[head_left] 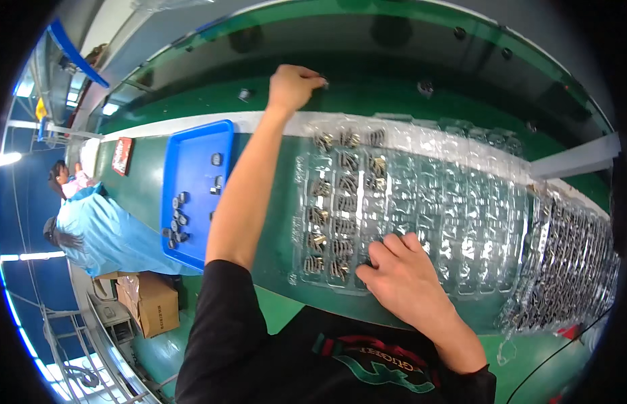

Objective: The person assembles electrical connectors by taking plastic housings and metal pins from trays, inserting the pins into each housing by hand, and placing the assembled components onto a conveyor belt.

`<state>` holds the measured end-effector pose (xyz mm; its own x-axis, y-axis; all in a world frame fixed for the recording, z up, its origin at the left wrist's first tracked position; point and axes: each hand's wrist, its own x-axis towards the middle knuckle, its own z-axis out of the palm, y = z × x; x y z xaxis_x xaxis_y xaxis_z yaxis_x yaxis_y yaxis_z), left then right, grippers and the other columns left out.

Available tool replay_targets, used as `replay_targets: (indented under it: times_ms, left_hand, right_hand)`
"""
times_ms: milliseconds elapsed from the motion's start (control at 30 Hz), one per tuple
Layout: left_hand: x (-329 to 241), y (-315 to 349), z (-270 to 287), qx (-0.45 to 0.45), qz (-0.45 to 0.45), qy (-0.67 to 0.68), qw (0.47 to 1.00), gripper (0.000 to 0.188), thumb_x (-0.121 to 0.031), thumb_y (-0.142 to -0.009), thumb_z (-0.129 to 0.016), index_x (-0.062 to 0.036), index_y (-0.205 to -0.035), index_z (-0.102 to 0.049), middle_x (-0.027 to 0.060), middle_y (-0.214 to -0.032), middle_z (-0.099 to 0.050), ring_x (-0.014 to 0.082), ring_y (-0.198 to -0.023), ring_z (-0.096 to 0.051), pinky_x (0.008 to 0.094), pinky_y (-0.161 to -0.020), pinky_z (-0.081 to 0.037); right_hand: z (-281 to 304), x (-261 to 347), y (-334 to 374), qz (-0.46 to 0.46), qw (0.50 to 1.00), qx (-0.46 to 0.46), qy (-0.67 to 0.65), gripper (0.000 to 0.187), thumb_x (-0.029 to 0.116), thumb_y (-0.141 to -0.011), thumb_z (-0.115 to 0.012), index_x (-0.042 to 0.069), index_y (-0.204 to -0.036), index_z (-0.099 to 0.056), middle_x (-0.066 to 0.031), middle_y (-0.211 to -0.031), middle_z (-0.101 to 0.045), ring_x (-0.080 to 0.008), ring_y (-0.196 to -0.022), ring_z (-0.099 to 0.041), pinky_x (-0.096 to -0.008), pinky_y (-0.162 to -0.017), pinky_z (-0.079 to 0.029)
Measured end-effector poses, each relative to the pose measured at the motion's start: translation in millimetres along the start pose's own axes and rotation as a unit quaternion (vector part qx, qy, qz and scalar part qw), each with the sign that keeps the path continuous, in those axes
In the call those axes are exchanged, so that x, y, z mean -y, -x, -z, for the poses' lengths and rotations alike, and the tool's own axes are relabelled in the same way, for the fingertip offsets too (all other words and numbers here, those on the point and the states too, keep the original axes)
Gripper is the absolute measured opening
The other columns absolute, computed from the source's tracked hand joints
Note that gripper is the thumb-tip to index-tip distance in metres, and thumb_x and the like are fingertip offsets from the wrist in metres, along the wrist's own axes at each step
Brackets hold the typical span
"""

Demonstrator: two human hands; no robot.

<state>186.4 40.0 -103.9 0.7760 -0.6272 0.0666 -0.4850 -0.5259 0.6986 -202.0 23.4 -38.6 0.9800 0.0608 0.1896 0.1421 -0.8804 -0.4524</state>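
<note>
My left hand point(292, 89) stretches out over the green belt point(367, 101). Its thumb and finger are pinched together, with a small thing at the tips too small to name. Curled fingers of my right hand point(409, 279) rest over the near part of a clear plastic blister tray point(455, 222); whatever they hold is hidden. Metal parts with coil-like ridges point(344, 222) fill pockets in the tray's left columns, while the pockets further right look bare. Small dark parts lie on the belt, one point(244, 94) left of my left hand and another point(425, 87) to its right.
A blue tray point(192, 151) with several small dark parts stands at the left, partly behind my left forearm. Stacked filled blister trays point(569, 262) sit at the right, under a grey bracket point(576, 156). A person in light blue point(111, 232) and a cardboard box point(148, 303) are further left.
</note>
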Motion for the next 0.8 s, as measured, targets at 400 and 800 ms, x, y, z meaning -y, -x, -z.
replay_targets:
  times_ms: [400,800]
  left_hand:
    - [63.8,6.9,72.4,-0.099,0.084,-0.35,0.928,0.031,-0.028,-0.085,-0.071,-0.0027,-0.103,-0.069,0.0193,-0.103,-0.069,0.0361,-0.101,-0.065,0.0437,-0.089,-0.052]
    - [-96.3,187.4,43.7,-0.023,-0.134,0.168,0.976,0.035,0.005,-0.08,-0.068,-0.001,-0.115,-0.069,0.0113,-0.115,-0.063,0.016,-0.098,-0.065,0.0271,-0.08,-0.056]
  right_hand:
    - [16.2,-22.5,2.3,0.063,0.99,0.008,-0.124,0.017,0.018,-0.069,-0.078,0.014,-0.078,-0.064,-0.0011,-0.094,-0.055,-0.021,-0.093,-0.052,-0.0345,-0.083,-0.042]
    - [3.0,-14.3,-7.8,0.015,0.998,0.053,-0.017,0.002,0.01,-0.074,-0.06,0.008,-0.074,-0.061,-0.0048,-0.084,-0.056,-0.0227,-0.095,-0.051,-0.0339,-0.083,-0.041]
